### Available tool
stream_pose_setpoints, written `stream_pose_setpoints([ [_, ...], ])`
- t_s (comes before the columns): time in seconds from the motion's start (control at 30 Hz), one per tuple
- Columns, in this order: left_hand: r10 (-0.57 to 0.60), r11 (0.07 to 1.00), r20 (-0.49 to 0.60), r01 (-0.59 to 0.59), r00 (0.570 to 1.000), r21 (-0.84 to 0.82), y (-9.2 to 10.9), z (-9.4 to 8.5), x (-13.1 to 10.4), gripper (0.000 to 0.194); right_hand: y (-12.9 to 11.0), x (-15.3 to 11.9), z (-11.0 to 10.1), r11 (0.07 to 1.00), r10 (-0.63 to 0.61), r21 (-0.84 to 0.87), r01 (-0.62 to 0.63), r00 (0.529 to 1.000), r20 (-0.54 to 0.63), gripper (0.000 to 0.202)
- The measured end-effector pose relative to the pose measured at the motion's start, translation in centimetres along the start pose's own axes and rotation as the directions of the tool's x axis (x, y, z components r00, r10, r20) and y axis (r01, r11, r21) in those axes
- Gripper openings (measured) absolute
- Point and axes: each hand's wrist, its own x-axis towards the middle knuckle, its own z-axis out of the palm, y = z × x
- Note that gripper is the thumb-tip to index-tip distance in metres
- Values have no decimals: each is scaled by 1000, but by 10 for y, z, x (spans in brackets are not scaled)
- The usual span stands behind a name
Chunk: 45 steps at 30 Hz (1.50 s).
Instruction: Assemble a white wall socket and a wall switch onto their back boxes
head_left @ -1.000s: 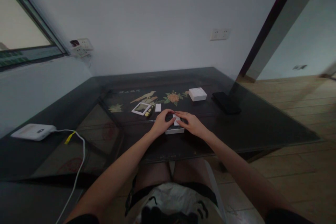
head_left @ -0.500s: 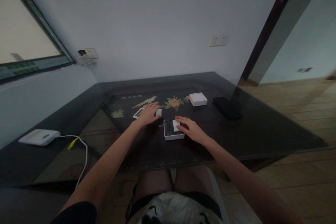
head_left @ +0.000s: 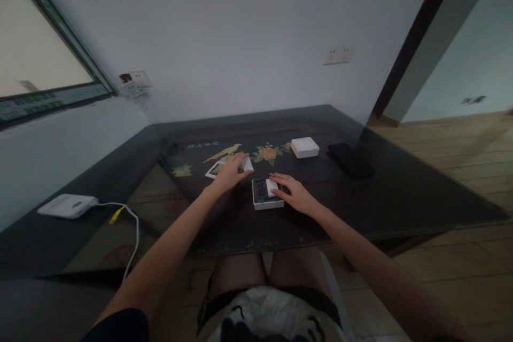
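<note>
A small white box with a dark interior sits near the table's front edge. My right hand is at its right side, fingers closed on a small white piece over the box. To the left, my left hand has its thumb and fingers around a white paper-like piece, which looks tilted up. Partly under that hand lies a flat white-framed item with a darker middle.
On the dark table, a closed white box and a black flat object stand back right. A white device with a cable lies at the left.
The white piece at my left hand has been raised and shows more of its surface. My right hand stays at the box. The whole view has shifted slightly.
</note>
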Motion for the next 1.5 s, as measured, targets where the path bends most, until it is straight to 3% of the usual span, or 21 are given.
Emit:
stream_pose_setpoints([
  [0.07, -47, 988, -87, 33, 995, -150, 19, -1, -13, 52, 0, 0, 1, 1000, -6, -4, 6, 1000, -12, 41],
  [0.13, -64, 971, -107, 37, 992, -235, 37, 1, -28, 49, 1, 0, 2, 1000, -7, -1, 7, 1000, -20, 40],
  [0.33, 45, 965, -74, -62, 996, -255, 63, 14, -54, 54, 3, 0, 2, 1000, 0, -3, 0, 1000, -9, 39],
  [0.5, 80, 963, -41, -87, 996, -254, 63, 17, -53, 55, 4, 0, 3, 1000, -5, -13, 4, 1000, -14, 39],
  [1.07, 42, 943, 19, -34, 999, -331, 60, 23, -51, 50, 4, 0, 3, 1000, -11, -17, 10, 1000, -8, 40],
  [1.27, -3, 933, 18, 9, 1000, -360, 60, 23, -53, 53, 5, 0, 3, 1000, -10, -13, 10, 1000, 2, 41],
  [1.5, -22, 923, -10, 16, 1000, -385, 58, 26, -55, 43, 3, 0, 2, 1000, -8, -14, 9, 1000, 3, 42],
])
